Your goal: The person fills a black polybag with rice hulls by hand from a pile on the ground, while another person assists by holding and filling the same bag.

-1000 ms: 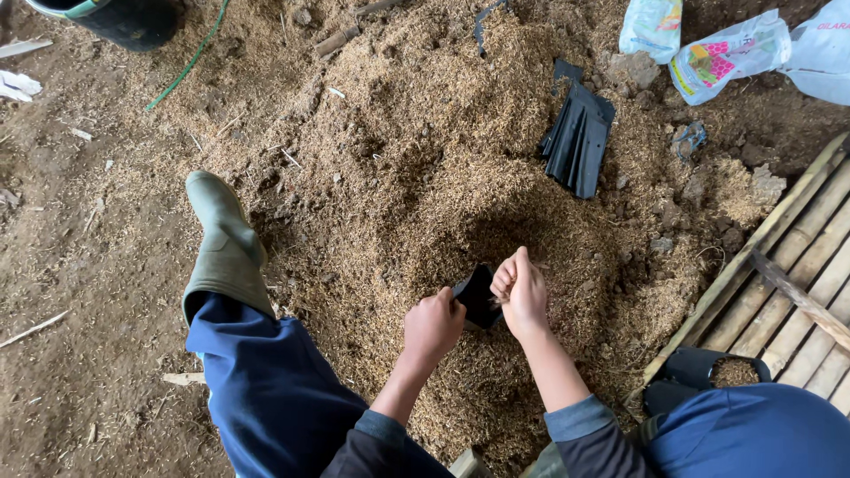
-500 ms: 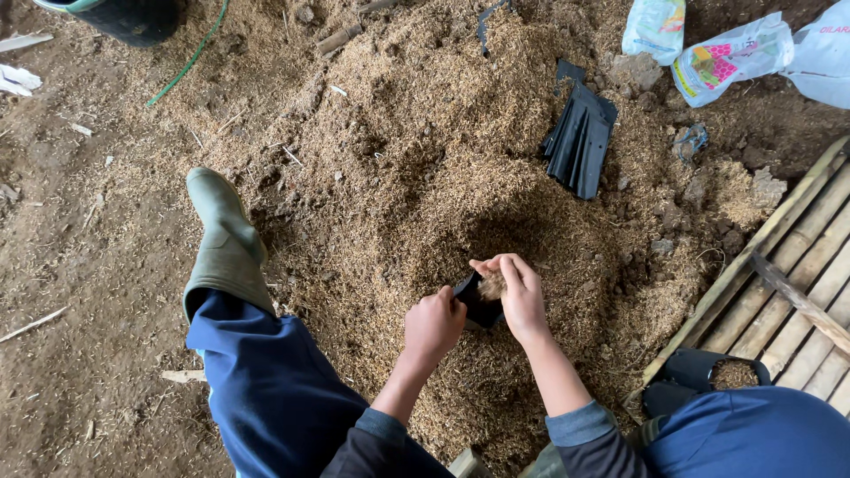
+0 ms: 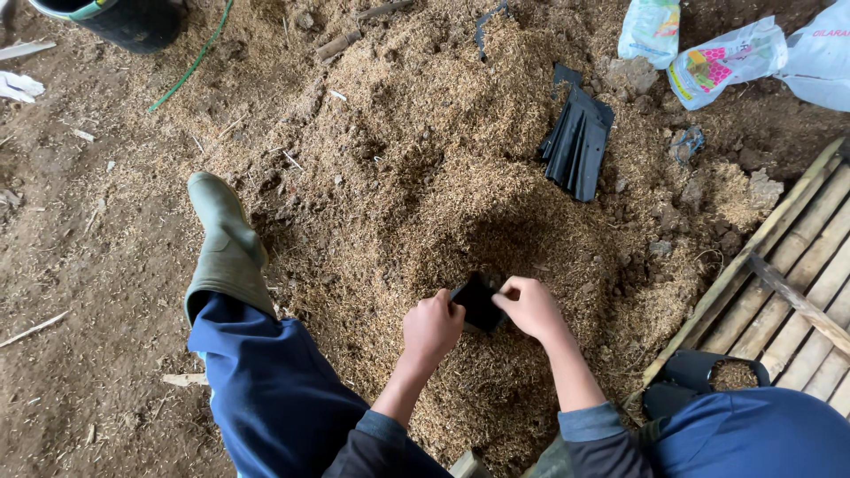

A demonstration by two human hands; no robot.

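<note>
A person crouches over a big heap of dry husk and soil mix [image 3: 460,168] on a dirt floor, seen from above. Both hands meet low on the near slope of the heap. The left hand [image 3: 432,326] is curled into a loose fist, gripping the left edge of a small black plastic bag [image 3: 478,301]. The right hand [image 3: 531,306] pinches the bag's right edge between thumb and bent fingers. The bag sits between the two hands, its bottom pressed into the heap; I cannot tell how full it is.

A green rubber boot [image 3: 226,243] and a blue trouser leg stretch out to the left of the hands. Farther up the heap, to the right, lies a stack of flat black bags [image 3: 577,142]. Plastic sacks [image 3: 722,57] lie at the top right corner. A slatted bamboo platform [image 3: 788,283] runs along the right side, with a filled black bag [image 3: 730,376] resting on its near end.
</note>
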